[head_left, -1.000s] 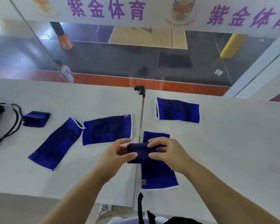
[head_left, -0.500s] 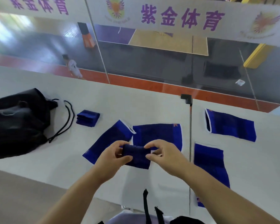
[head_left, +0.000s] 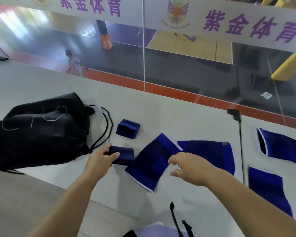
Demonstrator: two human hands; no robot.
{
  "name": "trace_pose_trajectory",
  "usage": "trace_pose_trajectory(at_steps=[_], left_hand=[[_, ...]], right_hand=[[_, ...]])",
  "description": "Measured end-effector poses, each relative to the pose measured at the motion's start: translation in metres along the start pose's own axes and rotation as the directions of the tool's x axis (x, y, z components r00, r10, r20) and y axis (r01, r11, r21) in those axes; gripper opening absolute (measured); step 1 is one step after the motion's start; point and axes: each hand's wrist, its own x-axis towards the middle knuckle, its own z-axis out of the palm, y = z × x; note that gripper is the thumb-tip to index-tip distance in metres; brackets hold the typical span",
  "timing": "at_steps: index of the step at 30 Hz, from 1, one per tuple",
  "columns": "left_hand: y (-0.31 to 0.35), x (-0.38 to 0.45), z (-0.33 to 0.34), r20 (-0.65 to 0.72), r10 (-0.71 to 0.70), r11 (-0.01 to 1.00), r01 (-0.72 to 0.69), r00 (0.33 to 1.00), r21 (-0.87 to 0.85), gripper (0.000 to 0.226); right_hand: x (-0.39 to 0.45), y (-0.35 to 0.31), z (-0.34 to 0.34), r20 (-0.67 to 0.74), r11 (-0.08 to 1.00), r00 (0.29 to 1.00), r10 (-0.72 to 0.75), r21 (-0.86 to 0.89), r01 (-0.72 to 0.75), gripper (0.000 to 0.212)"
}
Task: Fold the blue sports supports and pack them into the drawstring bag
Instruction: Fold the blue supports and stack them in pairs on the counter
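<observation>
Beside black bag (head_left: 41,134), folded support (head_left: 123,155) (dark blue), left hand (head_left: 99,161)

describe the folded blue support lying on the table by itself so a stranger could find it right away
Start at the black drawstring bag on the table's left side and follow its cords right. Just past them lies the folded support, a small thick bundle. The other supports lie flat and unfolded, or sit gripped in the left hand.

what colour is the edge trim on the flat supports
White, bordering the short ends of the blue flat supports; clearest in the head view.
</observation>
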Motion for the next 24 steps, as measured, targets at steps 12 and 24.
trace_pose_trajectory(at_steps=[12,24], left_hand=[[-0.018,0.019,0.02,0.069,0.616,0.615,-0.533,0.785,0.581,0.017],[-0.019,0.046,0.015,0.254,0.627,0.487,-0.626,0.736,0.609,0.033]], right_hand=[[0.021,-0.017,-0.009,0.047,0.997,0.998,0.045,-0.059,-0.042,0.043],[0.023,-0.004,-0.004,0.059,0.989,0.993,0.102,-0.111,-0.095,0.044]])
